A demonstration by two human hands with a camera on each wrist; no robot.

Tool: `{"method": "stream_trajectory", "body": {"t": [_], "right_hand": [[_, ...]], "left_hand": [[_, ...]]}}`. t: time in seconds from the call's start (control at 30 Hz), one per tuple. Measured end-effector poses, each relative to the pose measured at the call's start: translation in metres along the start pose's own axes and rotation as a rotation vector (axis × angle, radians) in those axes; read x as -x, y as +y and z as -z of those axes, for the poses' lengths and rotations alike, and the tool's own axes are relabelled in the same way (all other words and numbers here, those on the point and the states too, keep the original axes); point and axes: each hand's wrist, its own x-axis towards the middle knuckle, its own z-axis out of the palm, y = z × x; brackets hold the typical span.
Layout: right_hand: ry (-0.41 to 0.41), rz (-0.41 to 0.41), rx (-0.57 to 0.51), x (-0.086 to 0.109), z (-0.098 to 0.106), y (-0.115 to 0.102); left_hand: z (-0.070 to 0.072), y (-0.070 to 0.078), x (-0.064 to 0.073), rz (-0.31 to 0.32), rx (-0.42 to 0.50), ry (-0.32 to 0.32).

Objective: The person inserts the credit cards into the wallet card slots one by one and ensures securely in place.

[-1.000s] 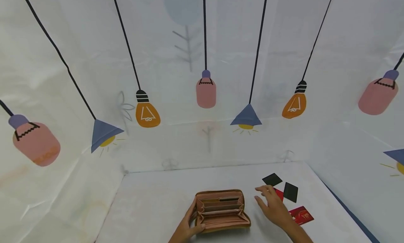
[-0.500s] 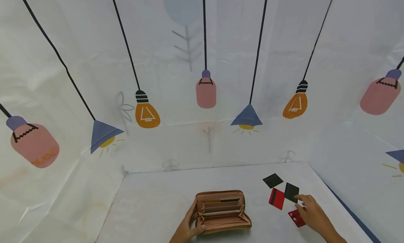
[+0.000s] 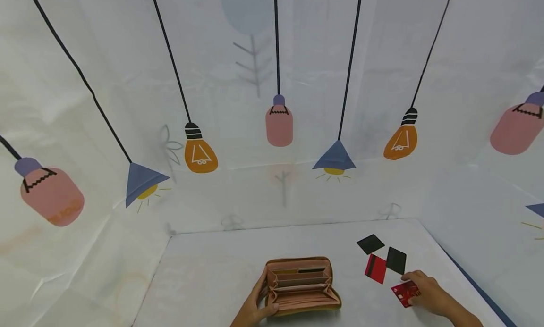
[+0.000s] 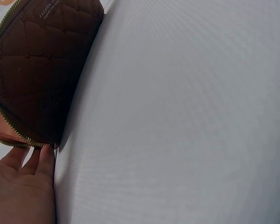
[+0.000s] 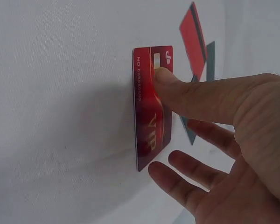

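Note:
In the head view, my left hand (image 3: 256,302) grips the left end of an unzipped wallet (image 3: 302,296), its thumb at the lower front edge. The wallet's pink lining and card slots face up, and some cards show in the back slots. The left wrist view shows its brown quilted outside (image 4: 42,60) and my fingertips at the zipper edge. My right hand (image 3: 431,293) is over a red VIP card (image 3: 401,291) on the white table. In the right wrist view, the thumb overlaps the card's printed face near its chip, while the other fingers spread loosely beyond the card.
Beyond the right hand lie a red card with a black stripe (image 3: 376,269) and two dark cards, one farther back (image 3: 370,244) and one at the right (image 3: 396,260). A white wall printed with hanging lamps encloses the table (image 3: 204,280).
My right hand has moved right and toward me, past the striped red card and the dark card, to the VIP card. The left hand keeps its grip on the wallet.

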Motion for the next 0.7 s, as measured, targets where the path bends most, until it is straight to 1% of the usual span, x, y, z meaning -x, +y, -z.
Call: {"method": "stream_trajectory", "body": {"t": [0.17, 0.3, 0.43, 0.5, 0.6, 0.7], "right_hand": [[-0.006, 0.064, 0.016, -0.001, 0.001, 0.007], [-0.012, 0.097, 0.028, -0.004, 0.004, 0.012], [-0.038, 0.105, 0.032, -0.011, 0.008, 0.017], [-0.054, 0.068, 0.02, -0.015, 0.008, 0.02], [-0.075, 0.041, 0.003, -0.019, 0.008, 0.027], [-0.125, 0.012, 0.001, -0.022, 0.009, 0.03]], "left_hand": [[0.0, -0.001, -0.001, -0.015, -0.011, -0.001], [0.0, -0.001, -0.001, -0.013, -0.036, 0.008], [0.0, 0.001, 0.0, -0.005, -0.059, 0.018], [0.0, 0.003, 0.0, -0.008, -0.061, 0.018], [0.0, 0.004, 0.001, -0.016, -0.058, 0.016], [-0.001, 0.004, 0.002, -0.025, -0.052, 0.018]]}}
